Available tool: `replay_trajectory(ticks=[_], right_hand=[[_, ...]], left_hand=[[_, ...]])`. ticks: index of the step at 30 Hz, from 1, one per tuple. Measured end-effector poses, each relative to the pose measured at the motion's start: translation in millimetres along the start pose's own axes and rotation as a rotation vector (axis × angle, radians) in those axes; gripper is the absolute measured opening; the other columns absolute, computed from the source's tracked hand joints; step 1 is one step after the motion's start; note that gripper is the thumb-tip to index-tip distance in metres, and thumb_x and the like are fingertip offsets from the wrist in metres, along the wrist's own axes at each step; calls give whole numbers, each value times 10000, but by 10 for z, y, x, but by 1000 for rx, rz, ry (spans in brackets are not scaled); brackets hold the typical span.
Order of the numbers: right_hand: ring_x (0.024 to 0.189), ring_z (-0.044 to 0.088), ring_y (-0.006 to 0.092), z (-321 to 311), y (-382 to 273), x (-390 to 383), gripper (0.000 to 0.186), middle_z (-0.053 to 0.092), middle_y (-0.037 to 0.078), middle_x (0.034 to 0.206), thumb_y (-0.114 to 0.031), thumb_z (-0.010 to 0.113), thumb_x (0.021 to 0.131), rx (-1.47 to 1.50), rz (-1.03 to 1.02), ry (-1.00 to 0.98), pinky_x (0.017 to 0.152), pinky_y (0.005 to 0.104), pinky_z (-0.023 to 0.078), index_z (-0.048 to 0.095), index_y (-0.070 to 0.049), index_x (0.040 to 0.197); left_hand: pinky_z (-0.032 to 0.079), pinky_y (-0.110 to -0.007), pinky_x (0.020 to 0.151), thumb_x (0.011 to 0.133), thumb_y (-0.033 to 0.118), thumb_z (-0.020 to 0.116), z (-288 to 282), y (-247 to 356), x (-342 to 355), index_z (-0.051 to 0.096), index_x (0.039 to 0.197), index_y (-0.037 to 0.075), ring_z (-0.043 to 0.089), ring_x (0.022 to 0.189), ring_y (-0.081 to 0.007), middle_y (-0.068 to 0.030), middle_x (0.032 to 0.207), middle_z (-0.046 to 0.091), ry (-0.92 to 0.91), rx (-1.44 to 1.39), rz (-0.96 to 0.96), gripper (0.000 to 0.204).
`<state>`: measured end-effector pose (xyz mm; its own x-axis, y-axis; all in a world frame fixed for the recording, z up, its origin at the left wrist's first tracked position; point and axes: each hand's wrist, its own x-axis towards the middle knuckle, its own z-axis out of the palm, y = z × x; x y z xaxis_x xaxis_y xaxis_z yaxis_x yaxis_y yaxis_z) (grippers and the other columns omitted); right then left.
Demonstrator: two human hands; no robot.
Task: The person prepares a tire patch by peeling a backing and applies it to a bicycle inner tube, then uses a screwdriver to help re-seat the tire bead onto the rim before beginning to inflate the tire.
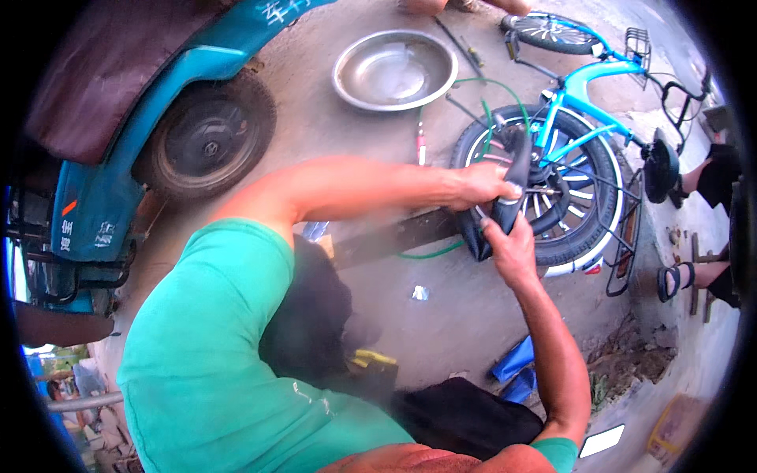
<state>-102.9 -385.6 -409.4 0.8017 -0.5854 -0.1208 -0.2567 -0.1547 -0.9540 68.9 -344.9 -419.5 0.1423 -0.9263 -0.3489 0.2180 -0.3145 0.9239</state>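
left hand (pixel 482 185) clamped over the black inner tube (pixel 516 169) at the bicycle wheel (pixel 579 205), right hand (pixel 509 248) pinching the tube's lower fold just beneath, apparently against the rim, with steel basin (pixel 394 71) well apart.

I see my 2 hands (pixel 497 209) on the bicycle wheel (pixel 552 189); basin (pixel 394 69) beyond them, scooter wheel (pixel 206 138) far left.
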Motion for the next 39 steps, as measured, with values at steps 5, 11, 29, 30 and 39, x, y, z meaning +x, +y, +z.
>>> replay_trajectory(ticks=[5, 11, 29, 30, 39], right_hand=[[908, 659, 191, -12, -76, 52, 418, 706, 113, 1019, -228, 709, 901, 20, 18, -35, 833, 364, 526, 625, 24, 1223], [967, 639, 172, -26, -28, 67, 444, 698, 103, 1071, -258, 707, 916, 41, 28, -1, 874, 351, 510, 623, 30, 1245], [752, 669, 145, -61, 9, 179, 329, 715, 74, 950, -299, 491, 1085, 434, 280, -21, 674, 286, 549, 614, -28, 1227], [748, 666, 140, -62, 0, 180, 336, 710, 70, 943, -312, 508, 1079, 440, 276, -9, 670, 284, 546, 618, -27, 1216], [610, 582, 88, -256, -142, 466, 349, 672, 27, 858, -347, 592, 1039, 239, 212, 110, 552, 242, 468, 651, -13, 1121]], left_hand=[[522, -359, 785, 1023, 349, 606, -2, 205, 52, 686, 1017, 26, 622, 852, -150, -52, 948, 680, 114, 165, -33, 333], [540, -356, 663, 1008, 253, 629, -196, 83, 79, 668, 1011, 22, 663, 724, -182, -86, 908, 705, -124, -122, -23, 234], [541, -419, 686, 1063, 425, 508, -84, 102, 5, 680, 1001, 39, 652, 772, -226, -123, 895, 689, 65, -146, -76, 426], [542, -412, 693, 1064, 412, 513, -106, 79, 19, 681, 1007, 39, 653, 769, -222, -123, 899, 690, 55, -143, -49, 414], [542, -340, 695, 1074, 342, 530, -141, 101, 158, 677, 1063, 39, 667, 827, -168, -75, 950, 701, 143, -102, 41, 337]])
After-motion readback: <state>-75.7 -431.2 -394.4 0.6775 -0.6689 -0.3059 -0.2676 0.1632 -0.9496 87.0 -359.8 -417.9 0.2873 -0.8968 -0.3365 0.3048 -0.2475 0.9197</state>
